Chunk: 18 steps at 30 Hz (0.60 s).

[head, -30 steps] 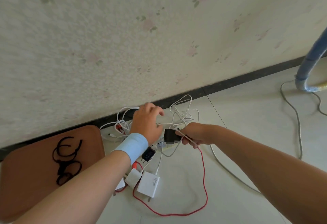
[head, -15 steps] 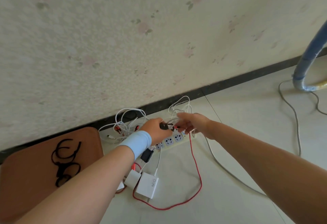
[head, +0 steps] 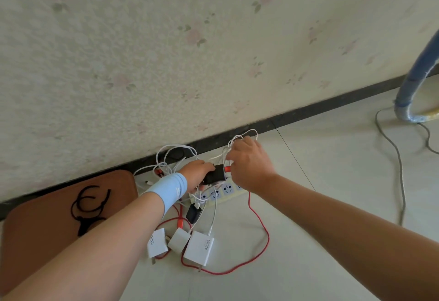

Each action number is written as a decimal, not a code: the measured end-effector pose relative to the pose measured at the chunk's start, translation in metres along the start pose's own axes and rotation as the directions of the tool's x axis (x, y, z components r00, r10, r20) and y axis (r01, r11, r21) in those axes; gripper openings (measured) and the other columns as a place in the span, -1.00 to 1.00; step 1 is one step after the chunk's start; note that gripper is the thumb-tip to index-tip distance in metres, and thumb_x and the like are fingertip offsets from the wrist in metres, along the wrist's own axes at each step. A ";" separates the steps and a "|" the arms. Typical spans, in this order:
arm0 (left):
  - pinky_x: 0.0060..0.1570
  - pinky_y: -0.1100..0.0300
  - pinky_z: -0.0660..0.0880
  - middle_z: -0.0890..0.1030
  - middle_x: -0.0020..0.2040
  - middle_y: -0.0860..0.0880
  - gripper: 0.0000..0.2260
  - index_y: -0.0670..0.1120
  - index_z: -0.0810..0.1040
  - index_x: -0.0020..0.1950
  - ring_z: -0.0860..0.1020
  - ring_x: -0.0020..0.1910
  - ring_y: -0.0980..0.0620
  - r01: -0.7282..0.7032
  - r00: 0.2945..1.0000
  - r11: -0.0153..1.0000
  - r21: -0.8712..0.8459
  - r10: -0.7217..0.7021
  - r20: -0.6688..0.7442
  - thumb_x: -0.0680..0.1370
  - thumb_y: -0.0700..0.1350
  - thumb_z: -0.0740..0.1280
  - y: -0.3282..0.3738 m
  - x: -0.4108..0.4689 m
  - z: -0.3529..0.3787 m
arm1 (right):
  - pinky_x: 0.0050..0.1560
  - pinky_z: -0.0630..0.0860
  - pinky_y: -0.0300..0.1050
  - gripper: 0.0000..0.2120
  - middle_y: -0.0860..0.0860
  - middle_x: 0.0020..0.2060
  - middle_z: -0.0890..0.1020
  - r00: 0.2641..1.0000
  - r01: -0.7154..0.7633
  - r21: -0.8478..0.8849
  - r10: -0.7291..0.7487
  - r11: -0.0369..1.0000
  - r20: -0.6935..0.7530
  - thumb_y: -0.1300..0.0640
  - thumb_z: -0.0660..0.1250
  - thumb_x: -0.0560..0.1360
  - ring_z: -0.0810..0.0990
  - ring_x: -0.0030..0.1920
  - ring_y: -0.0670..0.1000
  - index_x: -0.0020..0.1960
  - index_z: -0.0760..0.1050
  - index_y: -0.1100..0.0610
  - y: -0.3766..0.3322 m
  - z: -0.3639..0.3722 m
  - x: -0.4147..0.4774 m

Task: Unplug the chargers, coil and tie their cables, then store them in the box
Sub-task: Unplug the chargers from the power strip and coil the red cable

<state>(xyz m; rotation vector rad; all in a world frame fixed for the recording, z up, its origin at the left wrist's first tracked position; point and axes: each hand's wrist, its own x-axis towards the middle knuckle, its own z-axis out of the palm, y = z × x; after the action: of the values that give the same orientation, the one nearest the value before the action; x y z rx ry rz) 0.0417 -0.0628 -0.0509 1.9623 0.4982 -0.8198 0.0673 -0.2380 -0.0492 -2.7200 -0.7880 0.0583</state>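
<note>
Here, at the far left, a brown surface [head: 35, 224] carries the black ties [head: 90, 208]; I cannot tell whether it is the box or only a lid, since the left forearm covers part of it. The left hand [head: 196, 173] is clamped round the black charger [head: 216, 174], which sits over the power strip [head: 225, 191] near the wall. The right hand [head: 249, 165] is at the red plug [head: 227, 169] that sticks out of this charger. I judge that the step is to free the red cable [head: 263, 229] from it. To do it well, the left hand should hold the body firm while the right pulls straight, gripping the plug itself and not the cable, and staying clear of the white cables [head: 171, 158] tangled behind. The right fingertips are hidden behind the back of the hand, so I cannot say if they pinch the plug or are only beside it. The charger's prongs are also hidden, so I cannot tell if it touches the strip.
</note>
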 end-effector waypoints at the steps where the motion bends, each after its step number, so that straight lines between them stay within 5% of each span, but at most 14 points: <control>1: -0.37 0.20 0.31 0.49 -0.35 -0.10 -0.80 -0.11 0.48 -0.09 0.42 -0.43 0.00 -0.007 1.000 1.000 0.011 0.007 0.004 0.62 -0.06 0.15 0.001 -0.002 -0.001 | 0.07 0.56 0.08 -0.64 0.10 0.01 0.64 0.992 -0.072 0.070 0.064 0.995 0.112 0.21 0.30 0.43 0.57 0.03 0.17 0.19 0.63 0.12 -0.007 -0.002 -0.001; 4: -0.38 0.20 0.32 0.52 -0.29 -0.13 -0.77 -0.08 0.50 -0.12 0.44 -0.39 -0.01 -0.044 0.997 0.995 0.095 0.038 0.063 0.64 -0.08 0.13 0.001 -0.008 -0.004 | 0.08 0.57 0.03 -0.48 0.10 0.14 0.62 0.875 -0.298 0.199 0.183 0.934 0.449 -0.02 0.24 0.53 0.59 0.07 0.14 0.48 0.34 0.01 -0.018 0.000 -0.003; 7: -0.20 0.14 0.39 0.58 -0.23 -0.19 -0.73 -0.09 0.51 -0.17 0.51 -0.26 -0.09 -0.102 0.993 0.980 0.172 0.090 0.076 0.66 -0.11 0.11 -0.005 -0.010 -0.005 | -0.06 0.51 -0.05 -0.65 0.06 -0.06 0.64 0.819 -0.315 0.152 0.187 0.937 0.543 -0.18 0.24 0.61 0.59 -0.05 0.08 0.20 0.56 0.04 -0.018 0.000 0.002; 10: -0.15 0.15 0.45 0.64 -0.03 -0.16 -0.79 -0.11 0.58 0.11 0.56 -0.18 -0.07 -0.083 0.995 0.980 0.182 0.092 -0.041 0.64 -0.12 0.17 -0.013 -0.006 -0.010 | -0.23 0.50 -0.11 -0.65 0.10 -0.20 0.61 0.699 -0.408 0.168 0.189 0.897 0.690 -0.15 0.25 0.63 0.59 -0.26 0.05 0.09 0.57 0.14 -0.012 -0.003 0.007; 12: 0.00 0.11 0.48 0.59 0.17 -0.09 -0.72 -0.03 0.52 0.29 0.56 0.05 -0.09 -0.042 0.984 0.926 0.374 0.103 -0.143 0.59 -0.12 0.23 -0.015 -0.006 -0.021 | -0.33 0.54 -0.11 -0.69 0.12 -0.20 0.57 0.607 -0.470 0.207 0.144 0.858 0.781 -0.11 0.25 0.64 0.56 -0.39 0.06 0.12 0.50 0.15 -0.013 -0.010 0.007; 15: 0.31 0.00 0.41 0.45 0.39 -0.07 -0.48 0.02 0.38 0.46 0.43 0.36 -0.10 -0.089 0.960 0.839 0.536 0.215 -0.177 0.51 -0.06 0.38 -0.006 -0.018 -0.034 | -0.47 0.32 -0.18 -0.79 0.06 -0.33 0.47 0.602 -0.487 0.278 0.087 0.828 0.794 -0.10 0.23 0.65 0.34 -0.49 -0.01 0.02 0.46 0.04 -0.024 -0.028 0.011; 18: 0.29 0.01 0.45 0.45 0.38 -0.06 -0.49 0.01 0.37 0.45 0.47 0.29 -0.05 -0.202 0.960 0.897 0.393 0.261 -0.102 0.53 -0.33 0.26 0.018 -0.045 -0.047 | -0.49 0.20 -0.23 -0.78 0.01 -0.42 0.40 0.667 -0.511 0.352 0.103 0.784 0.738 -0.08 0.24 0.65 0.25 -0.51 -0.05 0.06 0.49 0.08 -0.047 -0.057 0.029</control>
<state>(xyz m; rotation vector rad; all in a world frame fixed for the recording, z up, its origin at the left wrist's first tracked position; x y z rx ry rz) 0.0381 -0.0316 0.0087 2.4022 0.1899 -0.6490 0.0748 -0.2004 0.0207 -2.1950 -0.3269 1.2534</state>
